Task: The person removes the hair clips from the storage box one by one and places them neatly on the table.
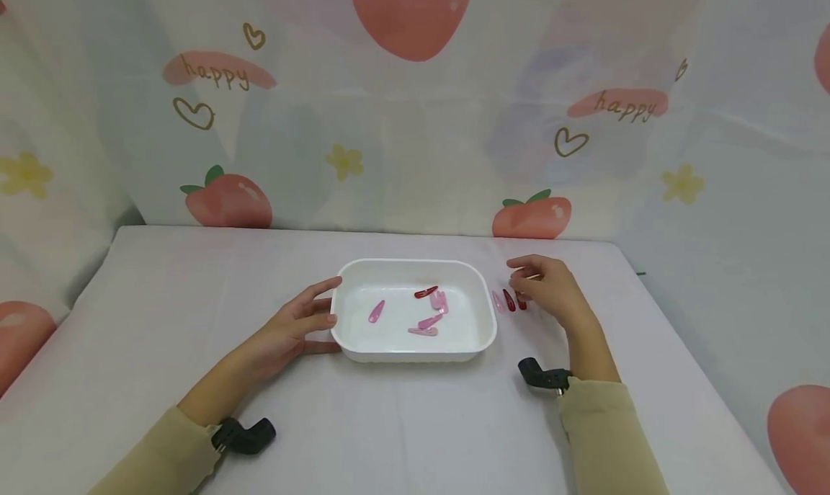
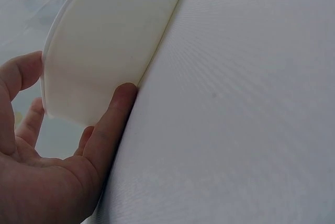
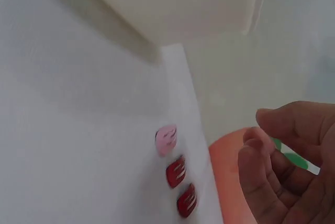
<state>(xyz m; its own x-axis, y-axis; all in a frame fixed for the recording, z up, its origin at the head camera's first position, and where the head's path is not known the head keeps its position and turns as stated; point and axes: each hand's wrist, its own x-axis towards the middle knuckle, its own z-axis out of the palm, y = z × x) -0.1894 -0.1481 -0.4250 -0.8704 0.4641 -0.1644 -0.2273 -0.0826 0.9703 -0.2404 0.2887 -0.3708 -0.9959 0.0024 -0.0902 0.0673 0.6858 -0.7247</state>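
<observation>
A white plastic tray (image 1: pixel 415 347) stands in the middle of the table, holding several pink hair clips (image 1: pixel 377 311) and a red hair clip (image 1: pixel 426 292). My left hand (image 1: pixel 285 333) is at the tray's left end, fingers spread, with fingertips touching its rim and outer wall (image 2: pixel 99 51). To the right of the tray lie one pink clip (image 3: pixel 166 139) and two dark red clips (image 3: pixel 176 171) in a row. Just above and beside this row is my right hand (image 1: pixel 551 286), its fingers loosely bent, and I see nothing between them.
A white cloth (image 1: pixel 389 423) covers the table. Behind it and at both sides hangs a printed curtain (image 1: pixel 415 135) with peaches, hearts and flowers. Each wrist wears a black camera mount (image 1: pixel 243 437).
</observation>
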